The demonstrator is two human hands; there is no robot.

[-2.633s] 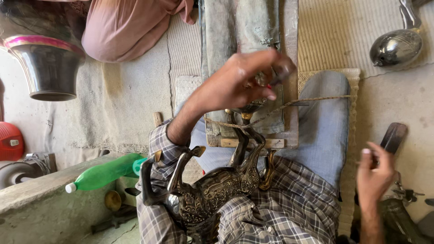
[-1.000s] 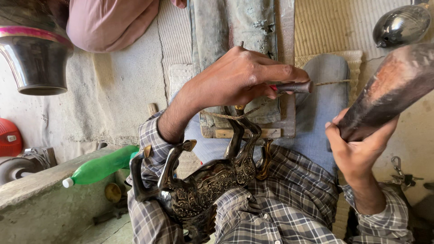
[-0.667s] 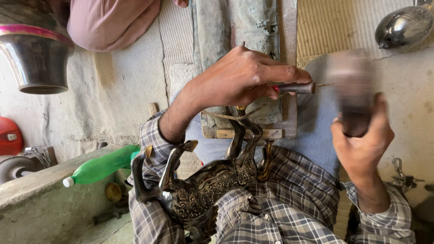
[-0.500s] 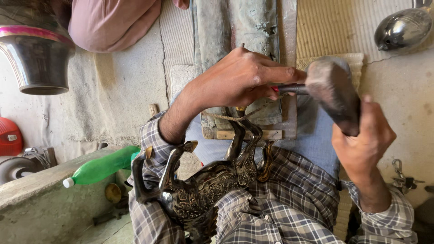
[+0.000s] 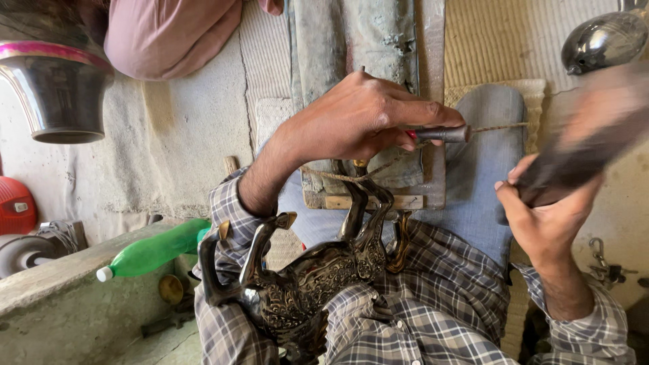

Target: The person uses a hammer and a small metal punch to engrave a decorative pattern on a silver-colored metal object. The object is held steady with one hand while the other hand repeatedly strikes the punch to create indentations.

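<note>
Two hands work: the left hand (image 5: 358,122) pinches a chisel (image 5: 439,134) just above the brass horse (image 5: 311,277); the right hand (image 5: 547,216) grips a blurred mallet (image 5: 588,145) beside it.

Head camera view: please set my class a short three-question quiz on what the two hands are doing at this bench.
1. True or false: the left hand grips a thin metal chisel that points toward the raised hammer.
2. Which thing lies on the person's lap? A) a green plastic bottle B) an engraved dark metal horse figurine C) a red container
3. Fill in: the right hand holds the hammer by its ____, and the head is blurred.

Key: 1 true; 2 B; 3 handle.
</note>
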